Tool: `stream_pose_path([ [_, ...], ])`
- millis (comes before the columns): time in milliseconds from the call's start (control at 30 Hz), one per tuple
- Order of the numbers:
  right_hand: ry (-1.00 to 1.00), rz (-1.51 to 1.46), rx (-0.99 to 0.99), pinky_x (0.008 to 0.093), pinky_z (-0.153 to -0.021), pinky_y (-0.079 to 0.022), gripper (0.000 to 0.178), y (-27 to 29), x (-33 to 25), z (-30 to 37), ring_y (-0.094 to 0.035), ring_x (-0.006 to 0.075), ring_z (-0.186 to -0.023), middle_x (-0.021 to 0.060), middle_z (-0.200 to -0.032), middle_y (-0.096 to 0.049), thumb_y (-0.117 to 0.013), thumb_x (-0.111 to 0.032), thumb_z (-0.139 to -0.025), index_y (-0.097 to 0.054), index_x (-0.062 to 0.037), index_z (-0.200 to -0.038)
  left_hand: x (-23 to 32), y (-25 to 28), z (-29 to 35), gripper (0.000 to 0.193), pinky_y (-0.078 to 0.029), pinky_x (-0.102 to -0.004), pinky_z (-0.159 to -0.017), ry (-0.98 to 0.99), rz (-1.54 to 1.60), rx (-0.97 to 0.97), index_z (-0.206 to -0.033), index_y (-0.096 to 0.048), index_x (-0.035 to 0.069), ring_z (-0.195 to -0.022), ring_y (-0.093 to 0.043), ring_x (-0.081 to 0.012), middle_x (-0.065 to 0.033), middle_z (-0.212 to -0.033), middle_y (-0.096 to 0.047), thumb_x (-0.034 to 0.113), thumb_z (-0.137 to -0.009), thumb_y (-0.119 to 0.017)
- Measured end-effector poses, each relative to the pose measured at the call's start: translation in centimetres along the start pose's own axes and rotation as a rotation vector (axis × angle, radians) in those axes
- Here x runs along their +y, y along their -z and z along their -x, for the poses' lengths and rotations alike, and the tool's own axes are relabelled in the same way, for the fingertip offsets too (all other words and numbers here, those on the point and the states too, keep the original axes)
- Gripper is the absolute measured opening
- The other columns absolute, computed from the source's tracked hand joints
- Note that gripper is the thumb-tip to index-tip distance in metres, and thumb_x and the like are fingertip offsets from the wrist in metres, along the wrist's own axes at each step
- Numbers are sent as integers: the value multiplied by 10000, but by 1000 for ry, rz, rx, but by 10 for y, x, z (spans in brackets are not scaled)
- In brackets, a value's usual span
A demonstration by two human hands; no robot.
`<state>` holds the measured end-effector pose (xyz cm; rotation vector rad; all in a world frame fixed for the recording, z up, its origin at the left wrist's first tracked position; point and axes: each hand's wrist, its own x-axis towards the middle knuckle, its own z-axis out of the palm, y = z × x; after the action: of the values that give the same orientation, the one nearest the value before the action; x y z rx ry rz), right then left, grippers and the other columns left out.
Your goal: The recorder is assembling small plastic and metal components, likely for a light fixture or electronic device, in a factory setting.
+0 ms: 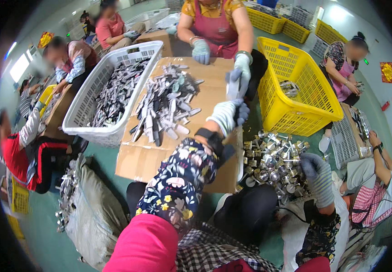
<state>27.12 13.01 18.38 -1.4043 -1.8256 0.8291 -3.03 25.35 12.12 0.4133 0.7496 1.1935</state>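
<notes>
My left hand (230,113), in a striped glove with grey fingers, reaches across the cardboard sheet (132,165). Its fingers are curled closed beside a pale flat piece (233,89), which a gloved hand (242,72) of the person opposite also touches. What my fingers hold is hidden. My right hand (318,177), gloved alike, hangs at the right edge of a pile of shiny metal fittings (273,165). Its fingers are bent and pressed together; anything inside them does not show. A heap of grey and black flat handle-like pieces (169,102) lies on the cardboard.
A white basket (87,129) full of similar pieces stands left of the cardboard, and a yellow basket (291,111) with a few parts stands right. A pale sack (96,213) lies lower left, with metal parts beside it. Several people work around the room.
</notes>
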Motion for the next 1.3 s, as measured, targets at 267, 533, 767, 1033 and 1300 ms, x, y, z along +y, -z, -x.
stream_pose_path([
  [267, 420, 64, -144, 299, -660, -510, 192, -90, -63, 29, -654, 229, -726, 130, -819, -662, -629, -117, -822, -619, -10, -981, -106, 34, 188, 259, -400, -240, -469, -59, -356, 92, -792, -580, 35, -510, -521, -128, -42, -629, -575, 265, -903, -537],
  [533, 476, 430, -356, 446, -818, -471, 363, -270, -71, -87, -604, 355, -925, 193, -1012, -628, -534, -330, -850, -597, -27, -1039, -200, 62, 202, 161, -438, -217, -532, 14, -43, 188, -960, -631, 19, -591, -544, -101, -46, -745, -631, 149, -896, -562],
  [767, 142, 586, -263, 425, -800, -492, 410, -342, -80, -116, -617, 348, -936, 210, -997, -638, -529, -352, -852, -602, -4, -1056, -249, 98, 175, 139, -451, -269, -603, -188, 42, 229, -847, -590, 6, -657, -523, -98, -50, -750, -607, -35, -802, -465],
  [1033, 406, 697, -342, 426, -628, -489, 313, -178, -113, -64, -618, 347, -701, 199, -723, -619, -561, -322, -842, -628, -16, -840, -191, 62, 195, 172, -424, -223, -522, -42, -72, 191, -910, -609, -3, -582, -526, -102, -58, -711, -601, 166, -897, -577],
  [1300, -49, 52, 15, 228, -583, -442, 284, -24, 36, 16, -541, 101, -633, 42, -811, -653, -637, -234, -851, -637, 6, -1003, -200, 46, 182, 193, -413, -223, -485, -31, -74, 239, -851, -608, 20, -520, -523, -105, -45, -638, -591, 210, -880, -612],
])
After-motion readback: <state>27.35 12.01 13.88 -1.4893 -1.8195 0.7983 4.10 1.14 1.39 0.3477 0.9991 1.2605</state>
